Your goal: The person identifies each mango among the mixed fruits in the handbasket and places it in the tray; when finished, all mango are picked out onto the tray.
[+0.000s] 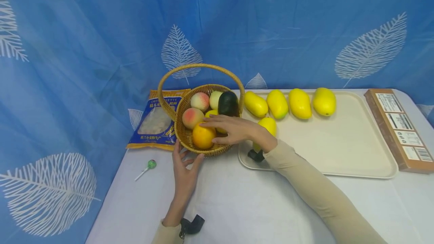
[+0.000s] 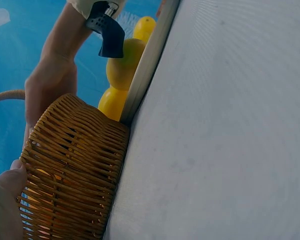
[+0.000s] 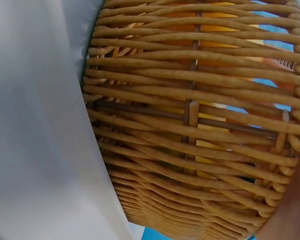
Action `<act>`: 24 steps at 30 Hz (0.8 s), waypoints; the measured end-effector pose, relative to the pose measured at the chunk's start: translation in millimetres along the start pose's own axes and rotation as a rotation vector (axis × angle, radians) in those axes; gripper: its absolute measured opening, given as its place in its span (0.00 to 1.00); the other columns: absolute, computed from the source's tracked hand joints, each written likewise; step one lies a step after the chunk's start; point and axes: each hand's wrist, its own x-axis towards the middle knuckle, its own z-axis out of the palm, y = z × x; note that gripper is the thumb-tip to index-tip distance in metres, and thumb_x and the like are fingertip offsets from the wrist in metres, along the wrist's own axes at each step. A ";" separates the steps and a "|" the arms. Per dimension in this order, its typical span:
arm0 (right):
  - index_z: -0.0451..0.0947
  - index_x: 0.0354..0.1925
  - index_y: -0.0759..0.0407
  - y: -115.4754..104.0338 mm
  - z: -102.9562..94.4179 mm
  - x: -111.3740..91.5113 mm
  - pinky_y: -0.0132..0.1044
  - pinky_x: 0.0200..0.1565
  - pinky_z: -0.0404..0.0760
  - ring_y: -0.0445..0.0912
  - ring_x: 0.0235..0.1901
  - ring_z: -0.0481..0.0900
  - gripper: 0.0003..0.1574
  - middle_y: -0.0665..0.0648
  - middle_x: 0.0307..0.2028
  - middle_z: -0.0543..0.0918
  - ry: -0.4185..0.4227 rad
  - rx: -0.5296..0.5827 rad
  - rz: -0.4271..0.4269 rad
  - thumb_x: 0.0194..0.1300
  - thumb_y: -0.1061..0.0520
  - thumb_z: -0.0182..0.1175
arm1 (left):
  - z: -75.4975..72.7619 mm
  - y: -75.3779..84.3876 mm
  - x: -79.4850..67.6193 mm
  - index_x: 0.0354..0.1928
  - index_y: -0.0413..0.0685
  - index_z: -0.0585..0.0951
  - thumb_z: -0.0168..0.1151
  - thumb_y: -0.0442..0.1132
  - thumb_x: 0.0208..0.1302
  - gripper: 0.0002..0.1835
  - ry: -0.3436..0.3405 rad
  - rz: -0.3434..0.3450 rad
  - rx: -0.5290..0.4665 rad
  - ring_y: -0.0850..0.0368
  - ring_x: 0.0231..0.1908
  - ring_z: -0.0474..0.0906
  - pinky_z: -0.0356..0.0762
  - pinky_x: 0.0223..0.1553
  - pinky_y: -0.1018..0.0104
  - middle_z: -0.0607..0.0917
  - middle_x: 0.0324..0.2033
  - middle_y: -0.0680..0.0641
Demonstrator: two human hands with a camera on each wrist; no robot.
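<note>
A wicker basket (image 1: 184, 138) with a tall handle holds fruit. Inside it lie an orange (image 1: 202, 138), two peaches (image 1: 192, 118), a pale green round fruit (image 1: 214, 100), a dark green oval fruit (image 1: 228, 103) and a yellow fruit partly covered by my right hand. My right hand (image 1: 234, 127) reaches over the rim and holds the orange, fingers across its top and thumb at its right side. My left hand (image 1: 184, 174) rests against the basket's near left side, thumb and fingers spread; in the left wrist view its thumb (image 2: 14, 177) touches the rim.
On a cream tray (image 1: 346, 142) to the right sit several yellow mangoes (image 1: 300, 103), one partly behind my right wrist. A brown box (image 1: 400, 131) stands beyond the tray. Left of the basket lie a blue pasta bag (image 1: 156, 118) and a green lollipop (image 1: 151, 164).
</note>
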 end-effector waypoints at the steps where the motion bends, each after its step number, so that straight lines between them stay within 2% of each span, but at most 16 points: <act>1: 0.58 0.74 0.40 0.8 0.3 0.9 0.50 0.74 0.56 0.50 0.75 0.54 0.38 0.49 0.74 0.61 0.006 0.002 -0.008 0.71 0.39 0.54 | -0.1 -0.3 0.1 0.77 0.41 0.45 0.65 0.38 0.65 0.47 0.000 -0.002 0.001 0.40 0.63 0.66 0.74 0.55 0.42 0.57 0.71 0.33; 10: 0.64 0.71 0.49 7.4 5.8 1.5 0.43 0.72 0.60 0.46 0.70 0.63 0.36 0.47 0.69 0.69 0.098 0.046 -0.069 0.68 0.48 0.59 | -0.6 0.0 0.1 0.77 0.42 0.46 0.66 0.39 0.65 0.48 0.002 -0.022 0.002 0.43 0.63 0.67 0.74 0.56 0.43 0.59 0.70 0.34; 19: 0.66 0.70 0.53 6.8 4.8 3.9 0.45 0.72 0.61 0.49 0.70 0.63 0.39 0.52 0.69 0.70 0.076 0.047 -0.072 0.62 0.56 0.64 | -0.9 2.4 -1.3 0.77 0.41 0.46 0.65 0.39 0.65 0.47 0.006 -0.015 0.010 0.44 0.62 0.67 0.74 0.55 0.43 0.60 0.69 0.33; 24: 0.69 0.68 0.54 8.1 4.0 4.4 0.45 0.72 0.62 0.50 0.69 0.65 0.38 0.53 0.67 0.72 0.081 0.061 -0.052 0.61 0.59 0.65 | -0.2 0.9 -1.2 0.77 0.42 0.46 0.65 0.39 0.65 0.48 0.003 -0.024 0.006 0.44 0.62 0.66 0.74 0.55 0.43 0.60 0.69 0.34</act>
